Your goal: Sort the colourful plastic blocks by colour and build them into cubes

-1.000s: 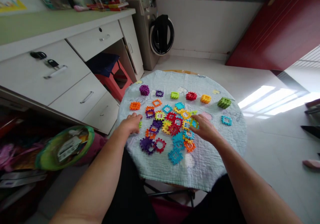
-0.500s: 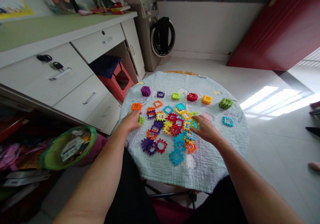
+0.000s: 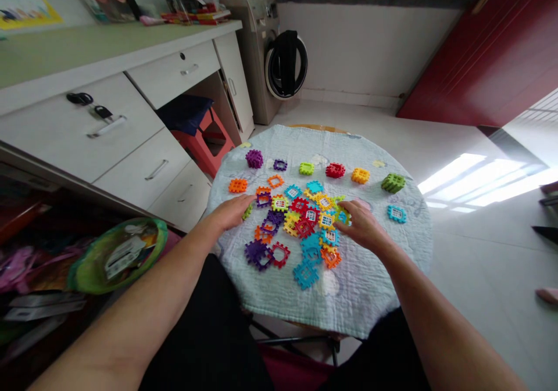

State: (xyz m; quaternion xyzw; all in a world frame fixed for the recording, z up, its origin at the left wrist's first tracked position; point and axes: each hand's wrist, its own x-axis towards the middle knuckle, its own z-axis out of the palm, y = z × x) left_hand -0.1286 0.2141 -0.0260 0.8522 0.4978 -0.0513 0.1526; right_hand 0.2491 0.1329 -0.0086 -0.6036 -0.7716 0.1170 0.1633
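My left hand (image 3: 235, 212) is closed on a green building block (image 3: 247, 211), mostly hidden behind the fingers, at the left of the cloth-covered round table (image 3: 349, 298). An orange block (image 3: 238, 186) lies just beyond that hand. On the right, the fingers of my right hand (image 3: 360, 221) are closed on the edge of a lime-green block (image 3: 344, 214) beside the mixed pile. Between the hands lie notched plastic blocks: red ones (image 3: 305, 227), blue ones (image 3: 306, 273), purple ones (image 3: 257, 254) and yellow window blocks (image 3: 326, 221).
Along the far side stand a purple stack (image 3: 254, 159), a red stack (image 3: 335, 170), a yellow-orange stack (image 3: 360, 175) and a green stack (image 3: 393, 183). A single blue window block (image 3: 397, 214) lies at right. Drawers (image 3: 143, 170) and a red stool (image 3: 209, 141) flank the table's left.
My left hand has shifted slightly right, away from the orange block, with the green block in its fingers. My right hand has barely moved, and more of the lime-green block shows.
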